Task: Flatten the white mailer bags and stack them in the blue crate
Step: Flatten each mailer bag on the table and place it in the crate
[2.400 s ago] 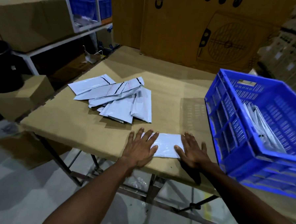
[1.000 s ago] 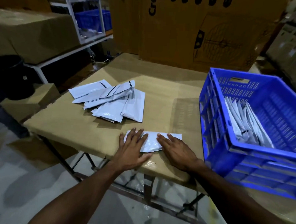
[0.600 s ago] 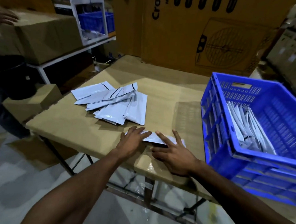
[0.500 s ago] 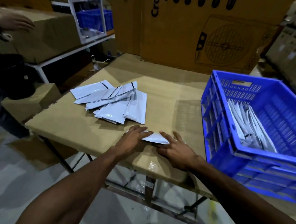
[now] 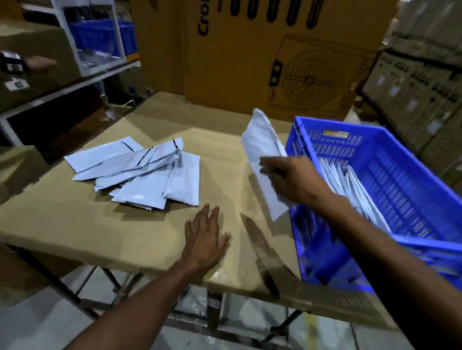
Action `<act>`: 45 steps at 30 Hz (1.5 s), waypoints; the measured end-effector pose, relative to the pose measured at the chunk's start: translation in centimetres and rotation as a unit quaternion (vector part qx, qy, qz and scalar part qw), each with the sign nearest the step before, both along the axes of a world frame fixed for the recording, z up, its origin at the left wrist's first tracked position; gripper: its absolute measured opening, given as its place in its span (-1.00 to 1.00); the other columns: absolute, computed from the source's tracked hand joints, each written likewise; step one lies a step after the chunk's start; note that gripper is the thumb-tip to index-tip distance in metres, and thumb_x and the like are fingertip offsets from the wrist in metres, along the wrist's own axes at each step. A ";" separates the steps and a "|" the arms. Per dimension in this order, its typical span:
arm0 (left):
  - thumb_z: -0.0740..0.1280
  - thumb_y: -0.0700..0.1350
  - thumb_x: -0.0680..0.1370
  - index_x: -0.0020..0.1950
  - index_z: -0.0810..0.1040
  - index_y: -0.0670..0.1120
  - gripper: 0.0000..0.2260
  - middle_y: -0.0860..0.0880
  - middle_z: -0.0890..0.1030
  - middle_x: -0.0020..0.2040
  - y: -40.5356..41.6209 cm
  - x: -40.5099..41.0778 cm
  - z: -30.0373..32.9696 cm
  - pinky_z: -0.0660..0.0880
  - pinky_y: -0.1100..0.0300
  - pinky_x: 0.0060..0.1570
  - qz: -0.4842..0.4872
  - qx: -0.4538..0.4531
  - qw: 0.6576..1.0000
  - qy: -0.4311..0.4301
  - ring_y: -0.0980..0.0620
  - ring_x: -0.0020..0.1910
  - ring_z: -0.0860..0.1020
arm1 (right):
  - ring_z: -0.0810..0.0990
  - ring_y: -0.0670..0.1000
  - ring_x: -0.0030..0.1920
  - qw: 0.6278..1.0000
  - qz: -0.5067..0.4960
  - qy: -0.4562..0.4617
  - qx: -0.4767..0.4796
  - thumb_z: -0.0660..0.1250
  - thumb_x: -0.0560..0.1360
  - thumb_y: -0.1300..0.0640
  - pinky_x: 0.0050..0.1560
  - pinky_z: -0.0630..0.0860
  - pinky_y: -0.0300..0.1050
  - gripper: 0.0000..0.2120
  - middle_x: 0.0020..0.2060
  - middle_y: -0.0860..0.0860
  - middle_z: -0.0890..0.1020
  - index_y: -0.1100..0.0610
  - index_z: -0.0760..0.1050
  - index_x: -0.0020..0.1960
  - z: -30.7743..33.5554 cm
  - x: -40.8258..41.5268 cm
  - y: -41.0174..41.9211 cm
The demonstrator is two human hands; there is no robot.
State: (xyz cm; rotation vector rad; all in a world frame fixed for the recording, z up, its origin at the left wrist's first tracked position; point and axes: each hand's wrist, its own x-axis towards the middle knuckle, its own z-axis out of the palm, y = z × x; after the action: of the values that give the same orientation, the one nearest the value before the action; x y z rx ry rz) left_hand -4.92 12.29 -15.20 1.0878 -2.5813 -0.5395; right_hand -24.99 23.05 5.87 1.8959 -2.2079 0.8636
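On the brown table, the left hand rests flat and holds nothing; the right hand grips a white bag beside the blue crate, ready to drop in.

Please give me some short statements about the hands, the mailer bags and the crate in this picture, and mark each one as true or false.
1. The right hand holds a white mailer bag up in the air. True.
2. The left hand grips a bag. False: it lies flat and open on the cardboard-covered table, holding nothing.
3. The blue crate has no bags in it. False: several white bags stand inside.
4. A loose pile of bags lies on the table beyond the left hand. True.
5. The crate is at the right side of the table. True.
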 end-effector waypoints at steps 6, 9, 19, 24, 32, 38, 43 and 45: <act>-0.19 0.32 0.49 0.63 0.13 -0.01 -0.22 -0.12 0.10 0.64 1.5 -3.8 0.5 0.09 -0.24 0.50 -0.041 -0.027 0.997 -0.060 -0.16 0.59 0.12 | 0.67 -0.11 -0.34 0.989 -0.088 -0.102 -0.064 0.28 0.48 0.33 -0.25 0.60 -0.27 -0.65 -0.03 -0.01 0.72 0.11 0.61 0.21 4.5 -5.8 2.8; -0.06 0.27 0.56 0.60 0.24 -0.04 -0.32 -0.17 0.17 0.61 1.9 -5.3 0.4 0.15 -0.26 0.47 -0.056 -0.040 0.996 -0.060 -0.22 0.56 0.18 | 0.62 -0.11 -0.36 0.979 -0.123 -0.148 -0.064 0.27 0.50 0.37 -0.35 0.58 -0.25 -0.66 -0.02 0.04 0.71 0.15 0.59 0.22 5.2 -8.4 4.6; -0.11 0.27 0.56 0.52 0.33 -0.03 -0.35 -0.16 0.25 0.57 2.5 -9.5 -0.1 0.13 -0.32 0.43 -0.084 -0.073 0.989 -0.095 -0.22 0.52 0.22 | 0.63 0.28 0.01 0.949 -0.255 0.105 0.155 0.39 0.41 0.26 -0.03 0.48 0.01 -0.57 0.01 0.26 0.67 0.04 0.59 0.26 5.2 -16.2 10.5; -0.02 0.22 0.59 0.44 0.45 -0.03 -0.44 -0.16 0.38 0.51 2.5 -9.7 -0.8 0.20 -0.31 0.38 -0.068 -0.106 0.988 -0.094 -0.21 0.47 0.32 | 0.58 0.28 0.11 0.877 -0.291 0.152 0.352 0.27 0.48 0.17 0.01 0.52 0.02 -0.55 0.11 0.24 0.59 -0.11 0.47 0.34 0.4 -20.4 11.9; 0.03 0.20 0.59 0.41 0.49 -0.02 -0.47 -0.14 0.43 0.48 2.4 -9.9 -1.3 0.24 -0.31 0.37 -0.054 -0.115 0.989 -0.073 -0.19 0.45 0.38 | 0.59 0.09 0.11 0.817 -0.200 0.065 0.538 0.32 0.52 0.04 0.10 0.53 -0.04 -0.43 0.21 0.17 0.54 -0.02 0.20 0.47 -6.7 -23.7 13.1; 0.02 0.21 0.58 0.42 0.48 0.01 -0.47 -0.12 0.40 0.50 2.5 -9.8 -1.1 0.20 -0.28 0.39 -0.047 -0.122 0.989 -0.067 -0.17 0.48 0.34 | 0.53 0.22 0.26 0.881 -0.171 -0.007 0.441 0.30 0.49 0.21 0.14 0.49 0.01 -0.25 0.28 0.27 0.51 0.16 0.00 0.57 -7.5 -23.2 11.7; 0.02 0.21 0.59 0.43 0.45 0.03 -0.48 -0.10 0.38 0.51 2.5 -9.7 -1.0 0.18 -0.27 0.41 -0.047 -0.119 0.989 -0.071 -0.14 0.49 0.32 | 0.16 0.22 0.54 0.878 -0.161 0.014 0.450 0.34 0.45 0.28 0.45 0.21 -0.04 -0.01 0.58 0.26 -0.07 0.13 -0.31 0.59 -6.9 -22.1 11.6; 0.03 0.21 0.59 0.43 0.46 0.02 -0.49 -0.10 0.40 0.51 2.4 -9.7 -1.1 0.20 -0.27 0.40 -0.047 -0.116 0.989 -0.075 -0.14 0.48 0.34 | 0.24 0.28 0.50 0.868 -0.182 0.026 0.462 0.34 0.43 0.25 0.42 0.30 0.01 0.02 0.56 0.28 -0.18 0.04 -0.34 0.59 -6.8 -22.3 11.8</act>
State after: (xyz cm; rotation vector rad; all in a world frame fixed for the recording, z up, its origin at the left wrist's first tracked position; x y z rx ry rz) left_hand -14.66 14.73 -16.26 0.9651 -2.7507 -0.1753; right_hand -47.30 34.86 -0.90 1.5607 -3.0901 -0.4064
